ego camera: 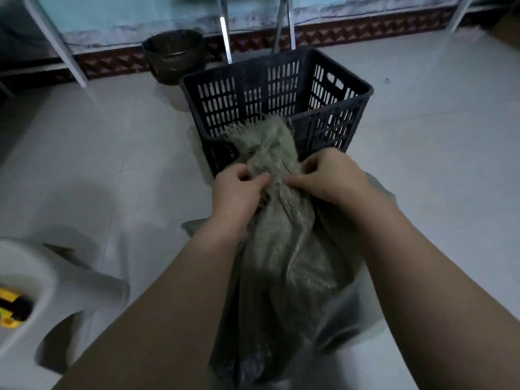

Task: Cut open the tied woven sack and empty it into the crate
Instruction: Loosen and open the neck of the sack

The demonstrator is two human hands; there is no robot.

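Observation:
A grey-green woven sack (pixel 292 266) stands on the tiled floor between my forearms, its bunched, frayed neck leaning against the front wall of a black slotted plastic crate (pixel 281 88). My left hand (pixel 239 190) pinches the neck from the left. My right hand (pixel 329 178) pinches it from the right, fingertips close together at the gathered part. Whatever ties the neck is hidden under my fingers. The crate's inside looks empty as far as I can see.
A dark bin (pixel 174 54) lined with a bag stands behind the crate by the wall. Metal table legs (pixel 225 29) rise at the back. At the lower left is a white stool (pixel 25 294) with a yellow and black tool (pixel 11 308) on it.

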